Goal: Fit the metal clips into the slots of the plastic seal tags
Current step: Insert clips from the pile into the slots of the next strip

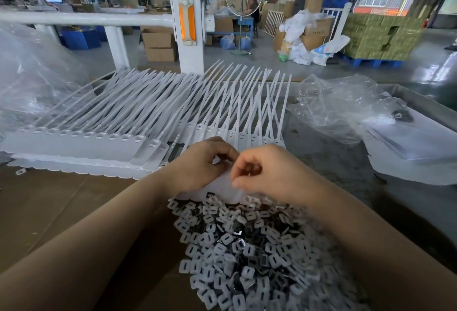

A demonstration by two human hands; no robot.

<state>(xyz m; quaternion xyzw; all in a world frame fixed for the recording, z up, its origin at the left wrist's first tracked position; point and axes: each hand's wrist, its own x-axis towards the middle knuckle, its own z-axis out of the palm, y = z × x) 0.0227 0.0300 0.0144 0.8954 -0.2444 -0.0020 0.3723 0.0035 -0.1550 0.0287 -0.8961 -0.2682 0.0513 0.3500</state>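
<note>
Head view: clip pile beneath hands.

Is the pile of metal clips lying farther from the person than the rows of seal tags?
No, the pile of metal clips lies nearest the person, under the forearms, with the seal tags spread beyond both hands.

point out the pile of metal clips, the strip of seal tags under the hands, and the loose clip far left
pile of metal clips (247, 249), head view, middle of the heap
strip of seal tags (222, 188), head view, flat tag edge between the hands
loose clip (19, 171), head view, its centre
</note>
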